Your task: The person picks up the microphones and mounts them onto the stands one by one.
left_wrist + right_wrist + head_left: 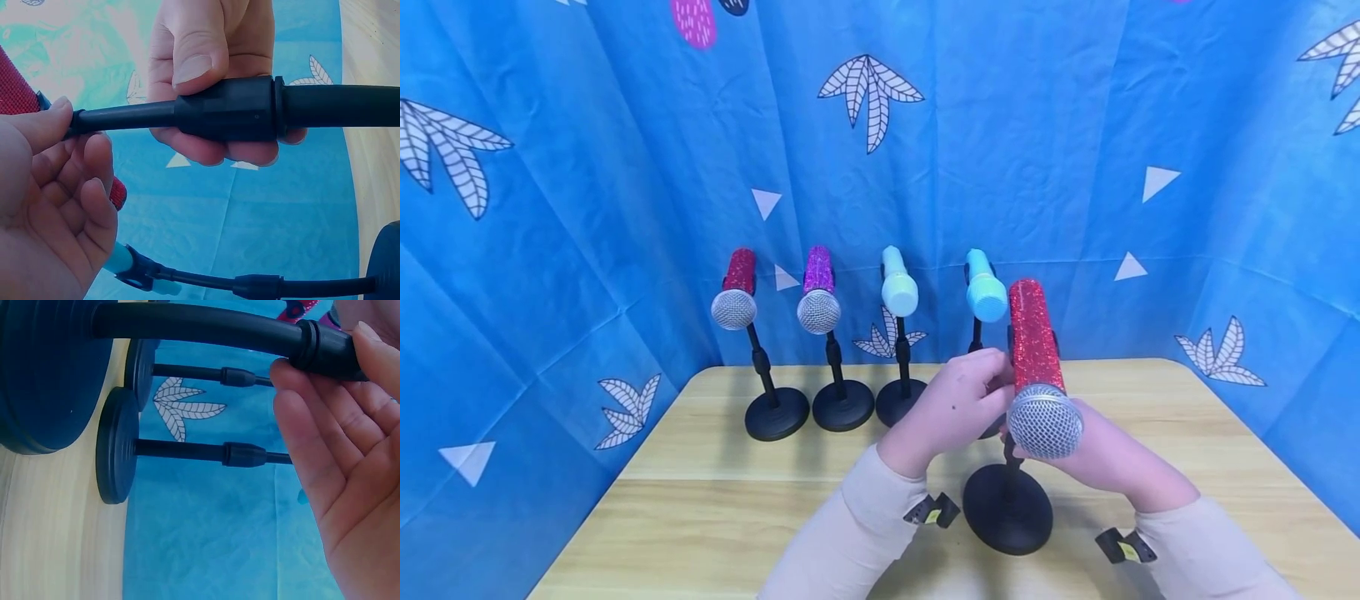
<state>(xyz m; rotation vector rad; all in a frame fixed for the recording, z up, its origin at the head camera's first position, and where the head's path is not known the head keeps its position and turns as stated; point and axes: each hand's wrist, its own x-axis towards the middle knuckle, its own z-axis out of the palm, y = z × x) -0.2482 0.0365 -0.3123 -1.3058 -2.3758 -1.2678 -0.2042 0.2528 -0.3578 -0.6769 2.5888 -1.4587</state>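
A glittery red microphone (1034, 346) with a silver mesh head rests tilted in the clip of a black desk stand (1009, 510) at the right front. My left hand (957, 404) pinches the stand's thin upper rod (134, 115) just under the clip, between thumb and fingers. Lower on the same stand, my right hand (359, 419) grips the thick black collar (231, 109), thumb on one side and fingers on the other. In the head view the microphone hides part of the right hand. The round base appears to stand on the table.
Behind, along the table's (715, 508) far edge, stand a red microphone (742, 271), a purple one (818, 271), a pale mint one (895, 265) and a light blue one (979, 265), each on a black stand. Blue patterned cloth (1030, 125) hangs around the table.
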